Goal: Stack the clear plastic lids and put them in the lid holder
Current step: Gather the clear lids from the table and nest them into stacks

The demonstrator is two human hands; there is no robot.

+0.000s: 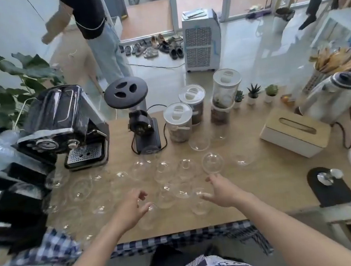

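A brown wooden table (260,180) holds many things. Lots of clear plastic lids (213,163) lie spread out over its middle. A black coffee machine (67,130) stands at the back left, with a black grinder (141,123) beside it. Next come jars with white tops (178,123). Three little plants (253,93) stand in a row. A tissue box (294,132) and a kettle (332,98) sit on the right.

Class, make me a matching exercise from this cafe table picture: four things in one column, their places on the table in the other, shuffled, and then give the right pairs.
Things:
1. espresso machine
2. coffee grinder
3. tissue box
4. kettle

Places:
A. far right corner
B. left end of the table
C. right side, in front of the kettle
D. between the espresso machine and the jars

Pairs: 1-B, 2-D, 3-C, 4-A
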